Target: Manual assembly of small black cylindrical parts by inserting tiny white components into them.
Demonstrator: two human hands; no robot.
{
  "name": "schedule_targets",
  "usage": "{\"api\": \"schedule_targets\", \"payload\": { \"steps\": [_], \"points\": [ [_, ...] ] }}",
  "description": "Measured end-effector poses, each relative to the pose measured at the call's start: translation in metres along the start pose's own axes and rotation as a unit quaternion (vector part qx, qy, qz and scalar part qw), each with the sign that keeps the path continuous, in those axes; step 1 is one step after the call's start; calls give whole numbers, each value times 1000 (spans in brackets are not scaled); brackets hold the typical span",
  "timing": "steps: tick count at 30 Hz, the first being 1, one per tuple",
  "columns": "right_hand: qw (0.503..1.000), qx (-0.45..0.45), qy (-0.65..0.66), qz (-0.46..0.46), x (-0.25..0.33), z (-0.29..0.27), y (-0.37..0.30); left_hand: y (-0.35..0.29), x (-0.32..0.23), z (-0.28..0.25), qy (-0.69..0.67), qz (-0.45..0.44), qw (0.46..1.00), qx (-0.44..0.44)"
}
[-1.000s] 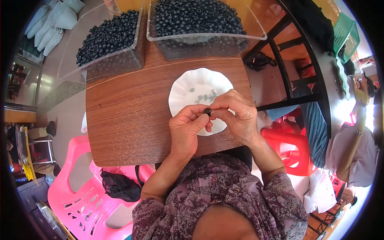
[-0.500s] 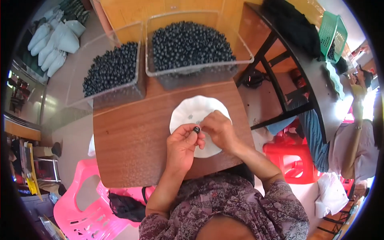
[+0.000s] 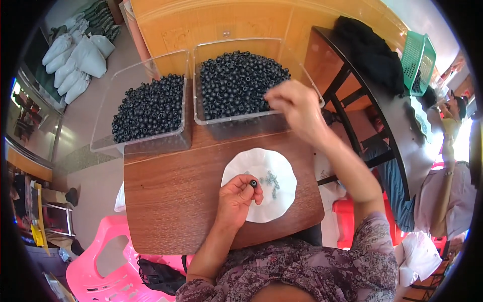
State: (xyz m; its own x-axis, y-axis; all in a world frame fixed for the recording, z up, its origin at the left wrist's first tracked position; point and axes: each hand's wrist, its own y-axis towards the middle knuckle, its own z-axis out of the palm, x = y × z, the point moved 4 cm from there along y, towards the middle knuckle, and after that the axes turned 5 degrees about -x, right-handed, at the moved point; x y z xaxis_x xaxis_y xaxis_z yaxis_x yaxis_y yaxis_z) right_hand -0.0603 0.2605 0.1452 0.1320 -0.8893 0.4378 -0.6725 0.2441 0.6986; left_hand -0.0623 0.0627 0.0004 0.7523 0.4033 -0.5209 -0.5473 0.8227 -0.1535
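My left hand [image 3: 235, 198] pinches one small round black bead [image 3: 253, 183] with a hole in its end. It is held over the left side of a white scalloped plate [image 3: 283, 206]. On the plate lie small clear, pale greenish pieces [image 3: 272, 180], too small to make out. My right hand [image 3: 297, 103] is over the near right part of the right clear plastic bin [image 3: 236, 119], which is heaped with similar black beads [image 3: 239, 83]. Its fingers are bent and blurred, so whether they hold anything does not show.
A second clear bin [image 3: 151, 113] of black beads stands to the left on the brown wooden table [image 3: 166, 201]. A pink chair [image 3: 108, 261] is at the lower left, a red stool [image 3: 343, 216] at the right. Another person [image 3: 443, 196] sits by a dark table [image 3: 397, 121].
My right hand has left the plate and moved up and away to the right bin. My left hand still holds a black bead over the plate. The view has tilted slightly upward.
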Motion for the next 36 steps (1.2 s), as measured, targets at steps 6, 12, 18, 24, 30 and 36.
{"api": "schedule_targets", "payload": {
  "steps": [6,12,18,24,30,36],
  "points": [
    [986,149,-68,41,-66,61,55,2,4,-9,-2,-9,1000,-4],
    [965,202,-157,-52,-75,96,63,2,1,-14,-4,-20,1000,-20],
    [958,201,-146,-142,-79,104,64,2,-1,-13,-5,-27,999,-18],
    [918,229,-199,-257,-78,112,60,2,0,-13,-8,-39,999,-20],
    [865,266,-274,-326,-70,127,63,3,1,-15,-10,-39,999,-18],
    [824,236,-313,-408,-63,125,57,2,0,-16,-12,-31,999,-21]
  ]
}}
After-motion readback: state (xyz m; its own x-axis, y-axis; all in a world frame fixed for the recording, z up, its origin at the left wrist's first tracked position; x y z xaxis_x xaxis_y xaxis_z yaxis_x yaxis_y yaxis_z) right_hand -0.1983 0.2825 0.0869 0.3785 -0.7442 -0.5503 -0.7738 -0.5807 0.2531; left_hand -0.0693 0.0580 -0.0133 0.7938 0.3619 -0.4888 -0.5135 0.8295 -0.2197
